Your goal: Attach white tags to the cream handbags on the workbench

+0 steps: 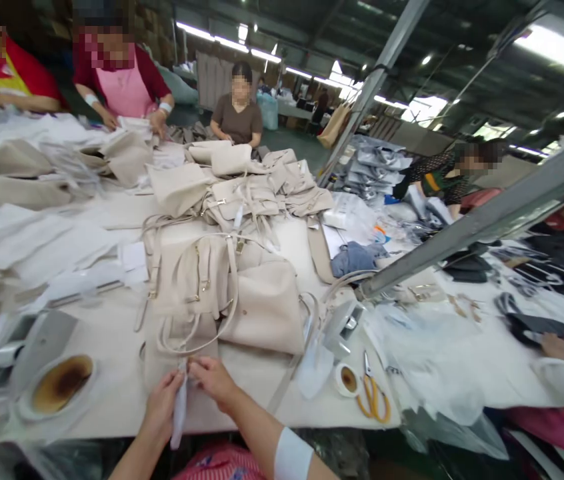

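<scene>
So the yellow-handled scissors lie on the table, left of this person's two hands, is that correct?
Not left: the head view shows the yellow-handled scissors on the table to the right of both the left hand and the right hand.

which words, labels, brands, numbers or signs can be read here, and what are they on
No text can be read in this picture.
Small dark marks on the clear plastic sheeting right of the yellow-handled metal scissors: possibly print, too small and blurred to read.
Narrow whitish strip in the left hand: no legible writing.
Beige smooth-surfaced bag on the table: no legible brand.
</scene>
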`<act>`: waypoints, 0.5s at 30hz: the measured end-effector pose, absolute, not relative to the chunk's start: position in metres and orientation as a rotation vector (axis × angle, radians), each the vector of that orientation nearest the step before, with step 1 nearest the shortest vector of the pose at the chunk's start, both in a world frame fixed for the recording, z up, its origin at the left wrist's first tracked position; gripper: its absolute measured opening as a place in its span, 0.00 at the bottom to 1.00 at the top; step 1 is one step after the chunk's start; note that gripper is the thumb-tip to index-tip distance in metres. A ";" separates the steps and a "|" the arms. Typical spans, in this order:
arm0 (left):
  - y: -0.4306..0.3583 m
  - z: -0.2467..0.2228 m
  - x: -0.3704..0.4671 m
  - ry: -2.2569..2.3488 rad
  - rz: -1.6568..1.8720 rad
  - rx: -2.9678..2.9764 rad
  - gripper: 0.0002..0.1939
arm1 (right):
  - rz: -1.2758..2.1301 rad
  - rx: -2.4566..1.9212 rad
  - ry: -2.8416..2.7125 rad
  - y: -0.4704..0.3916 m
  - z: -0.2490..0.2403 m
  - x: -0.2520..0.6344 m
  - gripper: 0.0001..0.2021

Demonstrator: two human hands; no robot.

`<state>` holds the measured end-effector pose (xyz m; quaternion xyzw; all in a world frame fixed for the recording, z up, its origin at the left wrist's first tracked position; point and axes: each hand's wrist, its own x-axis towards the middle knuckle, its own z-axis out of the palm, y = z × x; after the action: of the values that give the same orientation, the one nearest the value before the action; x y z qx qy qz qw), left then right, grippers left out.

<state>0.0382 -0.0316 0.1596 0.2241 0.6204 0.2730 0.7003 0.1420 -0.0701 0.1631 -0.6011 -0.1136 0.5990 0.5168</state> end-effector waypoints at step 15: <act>-0.032 0.161 0.043 1.426 0.548 0.445 0.07 | 0.330 -2.045 0.050 -0.288 0.201 0.418 0.22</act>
<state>0.0434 -0.0315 0.1612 0.1996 0.6400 0.2461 0.7000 0.4184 -0.2882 0.2010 -0.8490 0.0208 0.1371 0.5098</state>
